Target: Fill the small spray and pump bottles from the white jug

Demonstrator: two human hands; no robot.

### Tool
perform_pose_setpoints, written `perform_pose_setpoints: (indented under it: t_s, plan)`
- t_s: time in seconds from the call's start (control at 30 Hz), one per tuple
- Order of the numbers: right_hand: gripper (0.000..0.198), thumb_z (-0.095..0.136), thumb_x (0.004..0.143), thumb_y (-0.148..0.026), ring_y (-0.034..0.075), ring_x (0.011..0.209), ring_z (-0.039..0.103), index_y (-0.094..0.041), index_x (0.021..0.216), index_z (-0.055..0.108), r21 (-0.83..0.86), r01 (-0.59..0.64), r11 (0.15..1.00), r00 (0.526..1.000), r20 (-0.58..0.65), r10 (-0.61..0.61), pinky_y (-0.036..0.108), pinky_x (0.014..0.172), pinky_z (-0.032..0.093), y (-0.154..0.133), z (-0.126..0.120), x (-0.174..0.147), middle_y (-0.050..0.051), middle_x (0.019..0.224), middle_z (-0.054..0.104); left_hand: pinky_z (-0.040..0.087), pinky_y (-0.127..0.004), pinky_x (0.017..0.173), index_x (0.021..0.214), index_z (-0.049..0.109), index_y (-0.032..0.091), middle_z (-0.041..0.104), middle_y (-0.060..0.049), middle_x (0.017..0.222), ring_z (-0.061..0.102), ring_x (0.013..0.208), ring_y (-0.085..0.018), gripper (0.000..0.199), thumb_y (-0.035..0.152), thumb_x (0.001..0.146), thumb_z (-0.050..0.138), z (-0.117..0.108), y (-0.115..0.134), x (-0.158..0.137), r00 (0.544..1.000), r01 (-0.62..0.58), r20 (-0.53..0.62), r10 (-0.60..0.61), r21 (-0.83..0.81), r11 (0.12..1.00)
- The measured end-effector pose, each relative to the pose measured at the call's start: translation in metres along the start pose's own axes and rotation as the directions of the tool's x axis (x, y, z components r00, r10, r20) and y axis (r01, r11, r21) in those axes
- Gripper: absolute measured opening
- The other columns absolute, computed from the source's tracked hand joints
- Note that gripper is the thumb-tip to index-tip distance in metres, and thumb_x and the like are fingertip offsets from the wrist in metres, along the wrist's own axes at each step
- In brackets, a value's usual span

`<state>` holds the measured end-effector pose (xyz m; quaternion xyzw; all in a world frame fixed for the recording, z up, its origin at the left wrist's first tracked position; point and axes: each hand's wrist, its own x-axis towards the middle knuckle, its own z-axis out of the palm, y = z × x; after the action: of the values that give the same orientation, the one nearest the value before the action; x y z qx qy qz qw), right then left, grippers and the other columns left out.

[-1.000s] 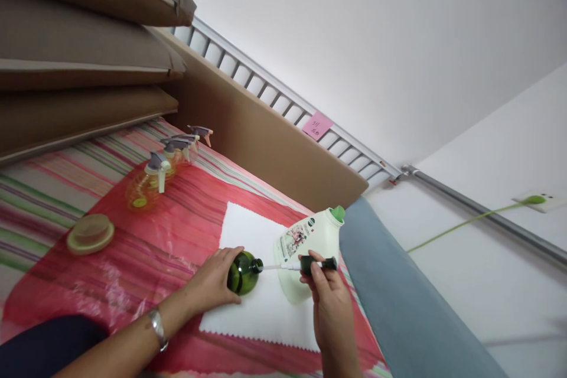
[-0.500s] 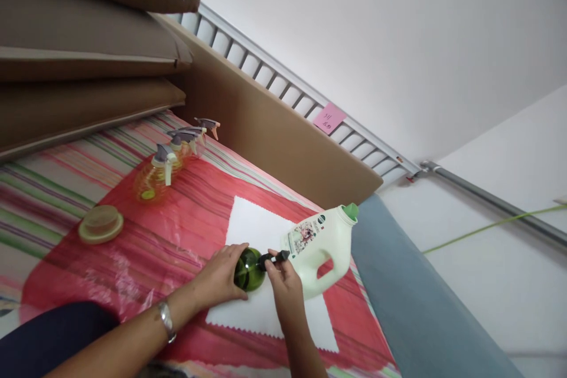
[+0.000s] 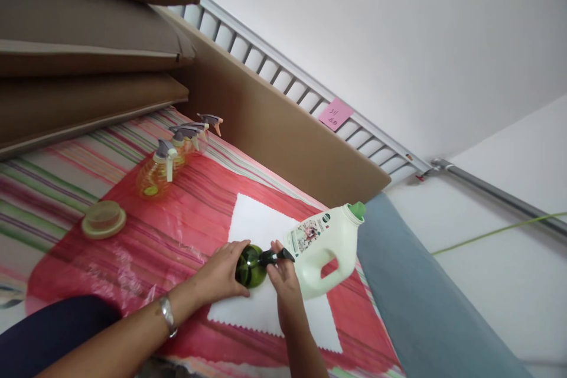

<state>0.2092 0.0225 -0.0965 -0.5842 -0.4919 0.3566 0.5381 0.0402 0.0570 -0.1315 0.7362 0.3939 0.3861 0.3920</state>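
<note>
A round green pump bottle (image 3: 254, 274) with a black pump head (image 3: 283, 256) stands on a white zigzag-edged cloth (image 3: 248, 218). Wrapped around the bottle's side is my left hand (image 3: 224, 271), with a silver bracelet on the wrist. My right hand (image 3: 283, 283) has its fingers closed at the black pump collar; part of the grip is hidden. Just behind and to the right is a pale green detergent jug (image 3: 334, 248) with a printed label, a handle and a green spout.
Several spray bottles (image 3: 155, 176) stand in a row at the left back. A round lidded container (image 3: 103, 220) sits on the red plastic sheet (image 3: 146, 242). Behind rises a brown board (image 3: 274, 130); stacked cushions (image 3: 88, 18) are at upper left. A blue-grey panel (image 3: 420, 289) borders the right.
The whole view has shifted slightly. Both hands stay on the pump bottle; the right fingers have changed position a little around the pump, with the fingertips now showing behind it.
</note>
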Motion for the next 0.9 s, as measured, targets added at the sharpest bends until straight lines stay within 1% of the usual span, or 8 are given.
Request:
perform_pose_setpoints:
  t_s: [0.13,0.27,0.4,0.53,0.6,0.7,0.83,0.9]
  plan:
    - [0.054,0.069,0.067,-0.039,0.029,0.110,0.055,-0.017,0.116,0.058,0.025,-0.094,0.995,0.994,0.057,0.092,0.048,0.099,0.038,-0.003,-0.001,0.002,0.012,0.124,0.058,0.037,-0.045,0.099,0.130,0.041,0.022,0.055,-0.012,0.125,0.049,0.115,-0.031,0.095,0.031,0.044,0.082,0.000,0.000,0.000,1.000,0.004,-0.007,-0.004,-0.003,1.000]
    - [0.056,0.068,0.070,-0.035,0.027,0.119,0.048,-0.020,0.122,0.054,0.014,-0.021,1.000,0.998,0.064,0.020,0.045,0.102,0.036,-0.010,0.000,0.002,0.010,0.131,0.052,0.037,-0.045,0.098,0.129,0.042,0.024,0.055,-0.011,0.125,0.049,0.115,-0.031,0.095,0.031,0.044,0.082,0.000,0.000,0.001,1.000,0.018,-0.010,-0.018,-0.018,1.000]
    - [0.044,0.065,0.073,-0.035,0.026,0.114,0.052,-0.019,0.113,0.060,-0.109,-0.002,0.994,0.996,0.093,0.012,0.044,0.101,0.038,-0.019,0.000,0.001,0.010,0.121,0.060,0.038,-0.045,0.098,0.130,0.041,0.024,0.054,-0.011,0.125,0.049,0.115,-0.031,0.095,0.031,0.045,0.082,0.000,0.001,0.001,1.000,0.018,0.003,-0.018,-0.010,1.000]
    - [0.049,0.063,0.075,-0.034,0.025,0.119,0.049,-0.021,0.121,0.054,-0.139,0.044,0.989,0.991,0.128,-0.026,0.042,0.101,0.038,-0.026,-0.003,0.002,0.010,0.128,0.055,0.037,-0.044,0.099,0.131,0.040,0.023,0.054,-0.012,0.126,0.049,0.115,-0.031,0.095,0.032,0.046,0.082,0.000,0.001,0.001,1.000,0.016,0.006,-0.016,0.012,1.000]
    - [0.043,0.060,0.077,-0.035,0.025,0.115,0.052,-0.020,0.117,0.056,-0.176,0.061,0.982,0.988,0.154,-0.034,0.043,0.099,0.039,-0.030,-0.003,0.002,0.011,0.123,0.059,0.037,-0.044,0.099,0.131,0.040,0.023,0.054,-0.012,0.126,0.049,0.115,-0.031,0.096,0.032,0.045,0.082,0.000,0.000,0.000,1.000,0.009,0.011,-0.009,0.019,1.000]
    - [0.034,0.063,0.073,-0.035,0.027,0.105,0.056,-0.017,0.102,0.062,-0.338,0.090,0.937,0.992,0.111,-0.055,0.046,0.096,0.040,-0.035,-0.001,0.001,0.011,0.108,0.065,0.037,-0.044,0.098,0.131,0.040,0.024,0.054,-0.011,0.126,0.049,0.115,-0.031,0.096,0.031,0.045,0.082,0.000,0.000,0.000,1.000,0.004,0.014,-0.004,0.022,1.000]
    - [0.045,0.060,0.074,-0.034,0.026,0.112,0.053,-0.020,0.116,0.055,-0.298,0.123,0.946,0.990,0.108,-0.095,0.042,0.097,0.039,-0.036,0.000,-0.001,0.009,0.122,0.058,0.038,-0.044,0.097,0.131,0.040,0.025,0.055,-0.011,0.125,0.049,0.114,-0.032,0.097,0.031,0.043,0.083,-0.001,0.000,0.000,1.000,0.005,0.008,-0.005,0.019,1.000]
    - [0.038,0.060,0.073,-0.035,0.025,0.105,0.056,-0.020,0.108,0.059,-0.331,0.117,0.936,0.991,0.094,-0.091,0.041,0.094,0.041,-0.036,0.001,-0.002,0.008,0.112,0.064,0.037,-0.044,0.097,0.131,0.040,0.024,0.055,-0.011,0.125,0.049,0.114,-0.032,0.098,0.032,0.043,0.083,-0.001,0.001,0.000,1.000,0.000,0.016,0.000,0.023,1.000]
